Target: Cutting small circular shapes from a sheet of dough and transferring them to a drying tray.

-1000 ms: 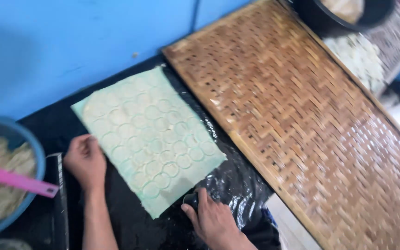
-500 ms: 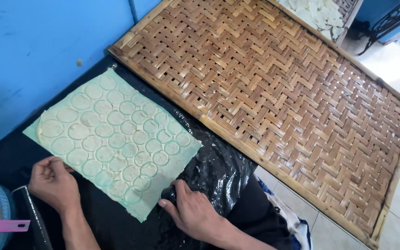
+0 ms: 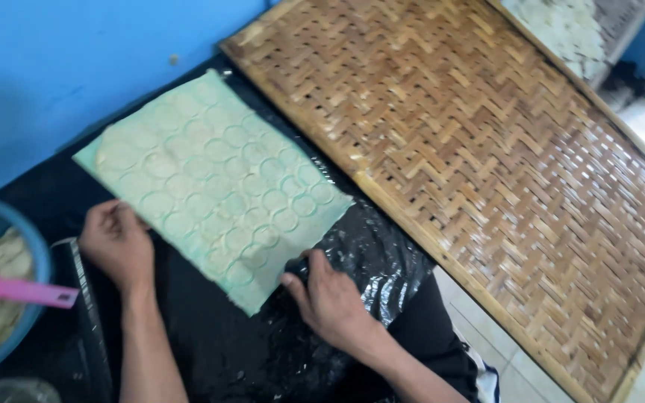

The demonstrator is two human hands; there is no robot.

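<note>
A flat green sheet of dough (image 3: 214,183) (stamped all over with circles) lies on black plastic (image 3: 352,261). The left hand (image 3: 116,242) rests at its 8 o'clock edge, fingers curled together on the rim. The right hand (image 3: 330,298) sits at its 5 o'clock corner, fingers bent together, touching it. A big woven bamboo tray (image 3: 487,164) lies at 3 o'clock. A blue bowl (image 3: 9,298) sits at 9 o'clock.

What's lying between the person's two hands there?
In the head view, the near edge of the pale green dough sheet, stamped with circles, lies between the left hand and right hand, on black plastic.
</note>
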